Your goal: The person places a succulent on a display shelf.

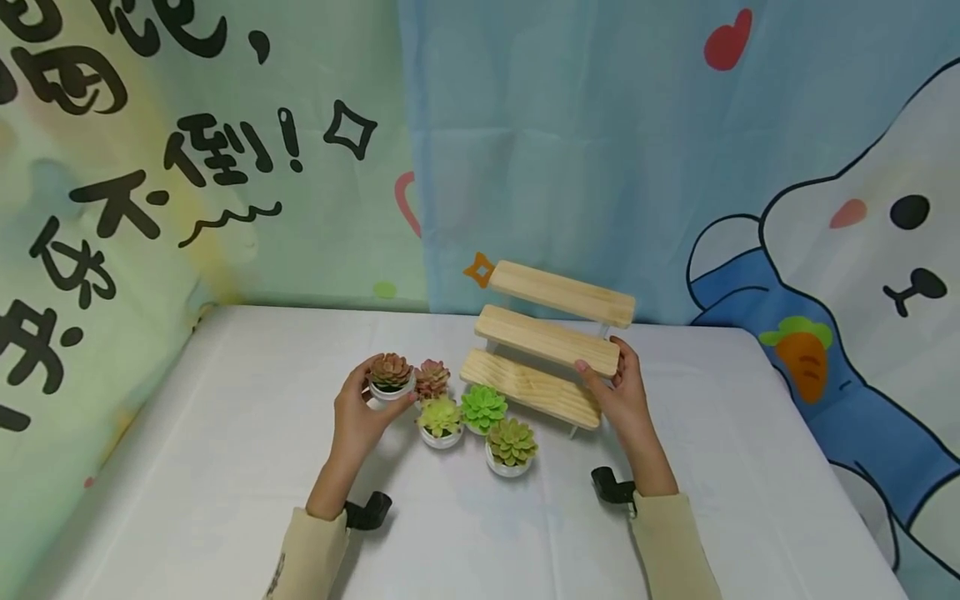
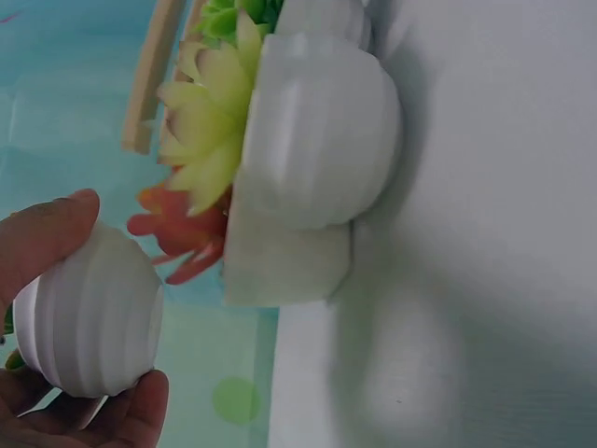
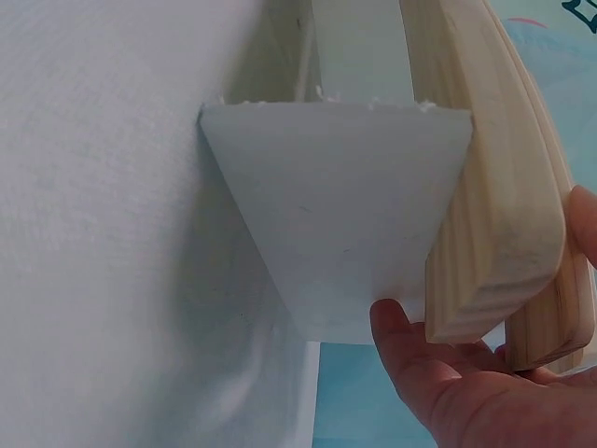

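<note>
My left hand (image 1: pixel 360 419) holds a potted succulent (image 1: pixel 391 372) with brownish-red leaves, thumb and fingers around its white pot. In the left wrist view that ribbed pot (image 2: pixel 91 313) is raised above the table. A pinkish-red succulent (image 1: pixel 432 379) stands just right of it, beside a yellow-green succulent (image 1: pixel 440 416). My right hand (image 1: pixel 628 398) grips the right end of the middle board of a three-tier wooden stand (image 1: pixel 528 387), thumb on top. In the right wrist view, fingers reach under the boards beside the stand's pale side panel (image 3: pixel 340 215).
A bright green succulent (image 1: pixel 483 407) and an olive-green succulent (image 1: pixel 512 442) stand in front of the stand, in white pots. The white-covered table (image 1: pixel 480 533) ends at the back against a printed cloth backdrop (image 1: pixel 570 150). Black wrist devices (image 1: pixel 367 511) sit at both cuffs.
</note>
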`<state>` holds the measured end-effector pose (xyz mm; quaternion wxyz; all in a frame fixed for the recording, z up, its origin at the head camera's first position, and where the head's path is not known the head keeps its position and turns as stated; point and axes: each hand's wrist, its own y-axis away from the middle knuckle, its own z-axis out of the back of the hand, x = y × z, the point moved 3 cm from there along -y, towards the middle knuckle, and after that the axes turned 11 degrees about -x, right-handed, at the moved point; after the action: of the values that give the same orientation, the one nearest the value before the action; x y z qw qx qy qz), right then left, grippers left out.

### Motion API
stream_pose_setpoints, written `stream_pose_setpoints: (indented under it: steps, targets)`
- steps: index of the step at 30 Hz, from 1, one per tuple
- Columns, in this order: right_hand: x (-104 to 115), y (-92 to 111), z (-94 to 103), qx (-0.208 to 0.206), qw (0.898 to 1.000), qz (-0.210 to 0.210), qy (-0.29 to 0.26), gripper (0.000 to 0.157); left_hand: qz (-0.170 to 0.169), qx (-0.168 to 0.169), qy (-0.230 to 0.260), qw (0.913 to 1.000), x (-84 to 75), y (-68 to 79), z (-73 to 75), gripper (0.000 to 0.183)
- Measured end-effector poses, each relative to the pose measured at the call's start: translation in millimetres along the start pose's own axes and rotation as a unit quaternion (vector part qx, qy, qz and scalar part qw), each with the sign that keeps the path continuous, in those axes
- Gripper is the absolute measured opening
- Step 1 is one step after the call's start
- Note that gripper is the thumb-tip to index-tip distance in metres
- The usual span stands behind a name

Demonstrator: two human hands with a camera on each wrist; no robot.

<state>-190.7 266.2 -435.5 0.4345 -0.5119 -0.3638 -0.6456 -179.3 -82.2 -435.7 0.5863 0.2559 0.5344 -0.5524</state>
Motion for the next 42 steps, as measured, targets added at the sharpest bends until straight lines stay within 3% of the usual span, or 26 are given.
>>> stream_pose_setpoints:
  steps: [5, 13, 27, 42]
  targets:
    - [-1.2, 1.2, 0.4, -0.006, 1.000, 0.009, -0.002, 0.079, -0.014, 0.009, -0.004, 0.9999, -13.4, 0.4, -0.9, 0.070]
    - [-0.2, 0.8, 4.5, 0.018, 1.000, 0.010, -0.004, 0.081, -0.038, 0.022, -0.003, 0.9990, -32.0, 3.6, -5.6, 0.068]
    - [2.0, 3.7, 7.6, 0.024, 0.999, 0.019, -0.019, 0.079, -0.055, 0.040, 0.027, 0.9973, -46.1, 12.3, -33.4, 0.066]
    - [2.9, 5.5, 7.6, 0.023, 0.999, 0.019, -0.018, 0.080, -0.092, 0.095, 0.045, 0.9902, -76.2, 1.8, -60.7, 0.065]
